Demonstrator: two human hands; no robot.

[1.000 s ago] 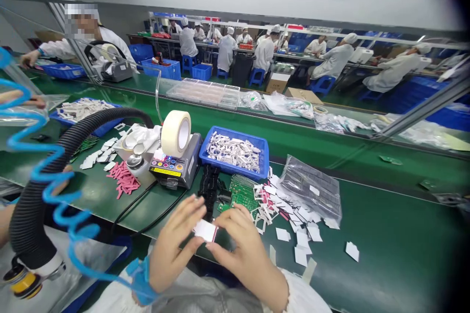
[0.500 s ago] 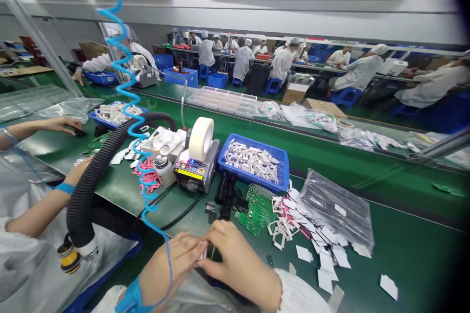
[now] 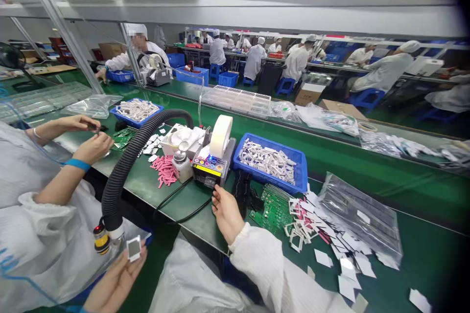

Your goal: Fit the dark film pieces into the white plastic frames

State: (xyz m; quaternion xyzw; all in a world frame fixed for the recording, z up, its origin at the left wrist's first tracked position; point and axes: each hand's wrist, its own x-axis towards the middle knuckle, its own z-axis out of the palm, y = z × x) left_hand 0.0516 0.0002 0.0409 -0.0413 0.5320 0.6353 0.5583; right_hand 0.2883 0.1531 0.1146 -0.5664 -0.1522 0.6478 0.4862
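My left hand point(image 3: 116, 277) is low at the left, below the bench edge, pinching a small square framed part point(image 3: 133, 248) right beside the yellow nozzle point(image 3: 101, 238) of the black corrugated hose point(image 3: 134, 155). My right hand point(image 3: 226, 212) rests on the green bench just in front of the tape dispenser point(image 3: 214, 161); its fingers curl inward and what they hold, if anything, is hidden. A stack of green circuit boards point(image 3: 273, 210) lies just right of that hand.
A blue tray point(image 3: 272, 162) of white parts sits behind the boards. Loose white frames and squares point(image 3: 323, 239) and a plastic bag point(image 3: 362, 220) spread to the right. A co-worker's hands point(image 3: 88, 137) work at the left; pink strips point(image 3: 164, 170) lie nearby. Several people sit beyond.
My hands were together on the small square part at the bench edge. Now the left hand has carried it down-left to the hose nozzle, and the right has moved toward the tape dispenser.
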